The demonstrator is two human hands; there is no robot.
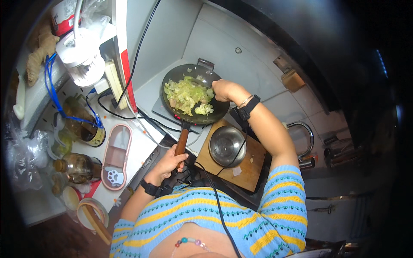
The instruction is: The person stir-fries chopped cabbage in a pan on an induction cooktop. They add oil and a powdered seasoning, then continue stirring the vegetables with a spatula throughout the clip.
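Note:
A dark wok [214, 113] with a wooden handle [183, 141] sits over an electric cooktop [158, 108] that shows red lights. Chopped cabbage [188, 93], with a few pale pieces among it, lies in the wok. My left hand [170, 162] is closed around the wooden handle. Over the wok's right rim, my right hand [222, 90] is closed as if round a utensil's handle; a dark utensil head seems to lie among the cabbage, but the grip itself is hidden.
Right of the wok, a steel bowl [227, 146] rests on a wooden cutting board [248, 172], near a curved faucet [309, 135]. At left stand a pink-rimmed cutlery box [116, 158], glass jars [79, 167] and a power strip [116, 85]. Black cables cross the cooktop's front and hang before me.

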